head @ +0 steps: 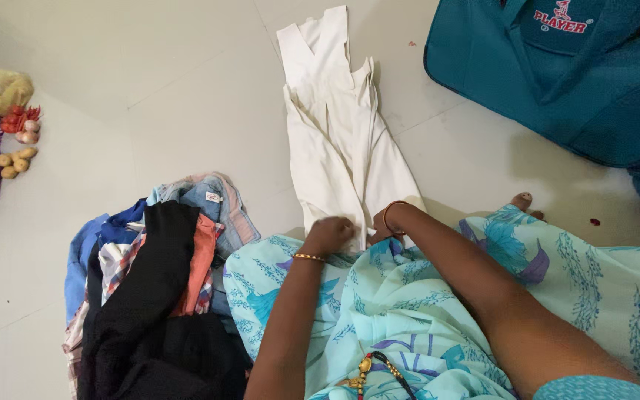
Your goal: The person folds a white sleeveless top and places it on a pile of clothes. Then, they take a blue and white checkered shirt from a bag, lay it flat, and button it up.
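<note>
Pale floor tiles (150, 89); left hand (329, 235) and right hand (384, 222), each grip pinching the white garment (338, 141)

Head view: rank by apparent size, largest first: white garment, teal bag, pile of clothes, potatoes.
1. teal bag, though the frame cuts it off.
2. and 3. pile of clothes and white garment: too alike to rank; the pile lies nearer the camera.
4. potatoes, clearly smallest.
</note>
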